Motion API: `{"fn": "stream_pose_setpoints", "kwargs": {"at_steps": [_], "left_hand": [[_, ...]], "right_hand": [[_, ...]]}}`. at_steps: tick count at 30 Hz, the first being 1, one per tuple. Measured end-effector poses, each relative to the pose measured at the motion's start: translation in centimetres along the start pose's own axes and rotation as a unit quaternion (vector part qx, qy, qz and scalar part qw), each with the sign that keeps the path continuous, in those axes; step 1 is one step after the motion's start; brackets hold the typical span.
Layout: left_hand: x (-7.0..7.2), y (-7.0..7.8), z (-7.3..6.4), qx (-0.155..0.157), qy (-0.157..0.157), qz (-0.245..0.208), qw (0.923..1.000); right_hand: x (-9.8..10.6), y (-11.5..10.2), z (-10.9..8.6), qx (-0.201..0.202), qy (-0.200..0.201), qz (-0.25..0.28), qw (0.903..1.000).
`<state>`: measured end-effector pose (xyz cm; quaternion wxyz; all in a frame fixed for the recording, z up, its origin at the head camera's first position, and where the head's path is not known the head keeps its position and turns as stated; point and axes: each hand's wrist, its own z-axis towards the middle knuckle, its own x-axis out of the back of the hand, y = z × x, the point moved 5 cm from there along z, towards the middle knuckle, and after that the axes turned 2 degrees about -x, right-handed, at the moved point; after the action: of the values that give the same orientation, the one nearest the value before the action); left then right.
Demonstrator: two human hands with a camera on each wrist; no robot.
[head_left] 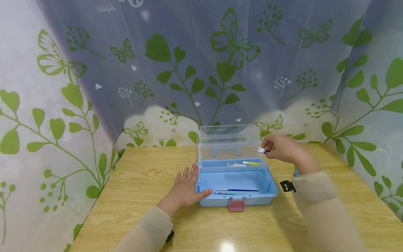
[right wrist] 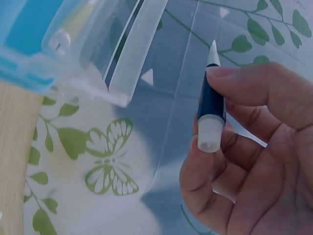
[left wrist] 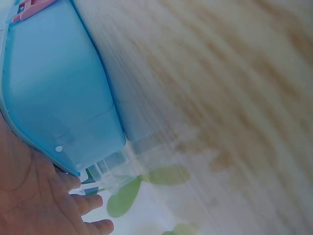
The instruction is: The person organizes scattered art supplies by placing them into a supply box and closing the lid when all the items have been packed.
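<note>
Butterfly-printed blue-grey cloth (head_left: 189, 21) hangs behind a wood-grain counter (head_left: 138, 189) bearing an open light-blue plastic box (head_left: 261, 201). Beside its clear tiers (head_left: 231, 144), the right hand (head_left: 283, 149) pinches a small dark-blue, white-ended tube (right wrist: 211, 100); the left hand (head_left: 184, 190), fingers spread, touches the box's left edge.

No text, brand or number can be read. Pale marks (head_left: 106, 7) like lettering on the patterned curtain (head_left: 195, 91) are too faint to make out. Any print on the white tube (head_left: 236, 165) or the held dark-banded tube (right wrist: 211, 100) is likewise unreadable.
</note>
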<state>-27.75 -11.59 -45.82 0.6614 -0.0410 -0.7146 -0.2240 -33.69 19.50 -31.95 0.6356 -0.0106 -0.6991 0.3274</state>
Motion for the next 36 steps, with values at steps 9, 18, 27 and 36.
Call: {"fn": "stream_pose_setpoints", "kwargs": {"at_steps": [9,18,27,36], "left_hand": [[0.0,-0.1,0.0,-0.001,0.003,0.001,1.0000],[-0.1,-0.1,0.0,0.001,0.001,0.002,1.0000],[-0.2,-0.1,0.0,0.000,0.001,-0.002,1.0000],[-0.1,-0.1,0.0,0.005,0.000,0.000,1.0000]], "right_hand": [[-1.3,-1.5,1.8,-0.001,-0.008,0.004,1.0000],[-2.8,-2.9,3.3,0.020,-0.010,0.009,0.9997],[-4.4,-3.8,4.5,0.039,-0.025,0.018,0.9988],[-5.6,-4.6,5.6,0.046,-0.028,0.005,0.9985]]}}
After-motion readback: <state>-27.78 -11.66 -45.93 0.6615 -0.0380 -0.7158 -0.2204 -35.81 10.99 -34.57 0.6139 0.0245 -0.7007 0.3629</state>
